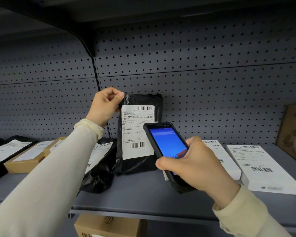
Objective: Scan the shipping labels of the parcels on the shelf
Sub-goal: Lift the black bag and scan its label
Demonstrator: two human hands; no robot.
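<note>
A black plastic parcel (140,100) stands upright on the grey shelf (135,194), its white shipping label (135,134) facing me. My left hand (105,105) pinches the parcel's top left corner and keeps it upright. My right hand (193,165) grips a black handheld scanner (166,142) with a lit blue screen, held just in front of the label's lower right part. The scanner hides a corner of the label.
Another black bag parcel (101,168) lies behind my left forearm. Cardboard boxes (26,161) and a dark parcel (0,151) lie at the left. Two white labelled boxes (263,165) lie at the right, a brown box (294,134) beyond. A pegboard wall backs the shelf.
</note>
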